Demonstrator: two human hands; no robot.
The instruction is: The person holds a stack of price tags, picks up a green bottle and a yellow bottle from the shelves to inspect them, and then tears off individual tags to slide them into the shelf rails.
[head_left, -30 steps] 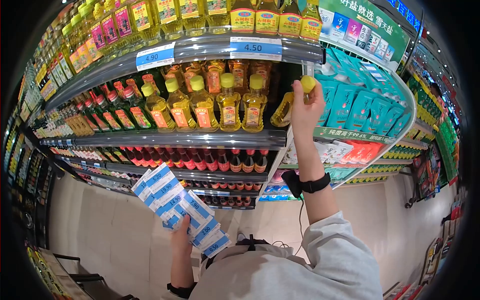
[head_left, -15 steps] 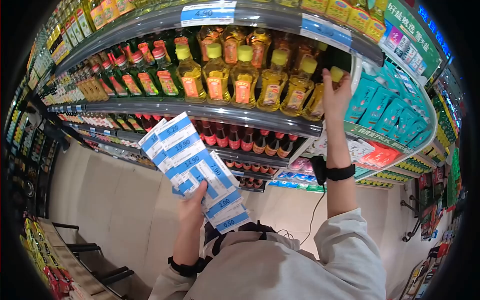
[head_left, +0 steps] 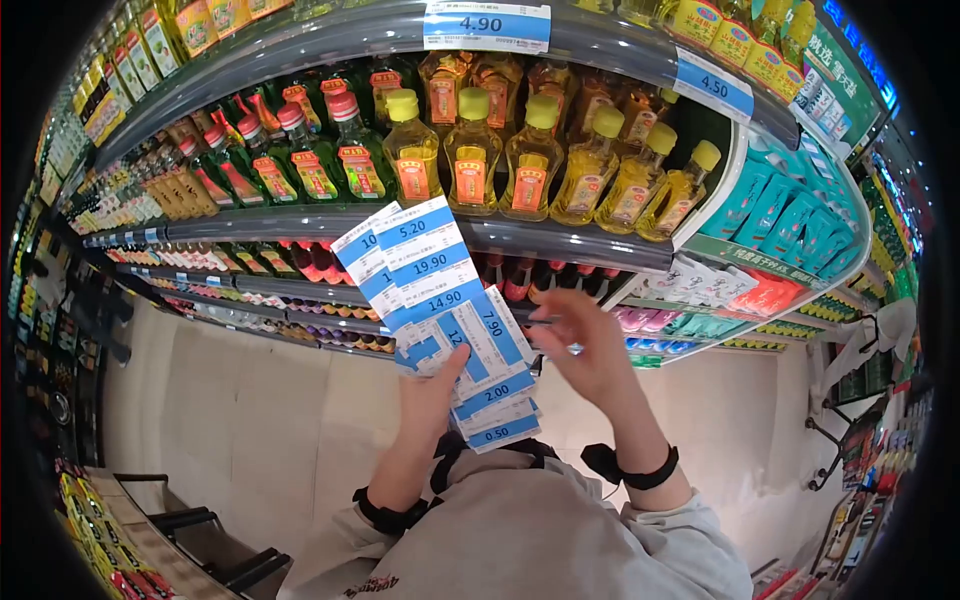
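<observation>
My left hand [head_left: 428, 402] grips a fanned-out stack of blue-and-white price labels [head_left: 432, 262], the thumb pressed on top. Printed prices such as 5.20, 19.90, 14.90 and 7.90 show on them. Just right of the stack is my right hand [head_left: 588, 350], its fingers curved and apart, with nothing seen in it. Behind both hands, yellow-capped bottles of golden oil [head_left: 532, 170] stand upright in a row on the shelf. Dark green bottles with red caps [head_left: 355, 155] stand to their left.
A shelf edge [head_left: 560, 240] runs just beyond the labels. Mounted price tags [head_left: 487, 27] hang on the upper shelf edge. Teal packets [head_left: 785, 215] fill a rack at right. A black metal frame [head_left: 215, 545] stands on the floor at lower left.
My right hand has come down and left from the rightmost oil bottle to beside the labels. My left hand and the labels have shifted right in view, and the shelf looks closer.
</observation>
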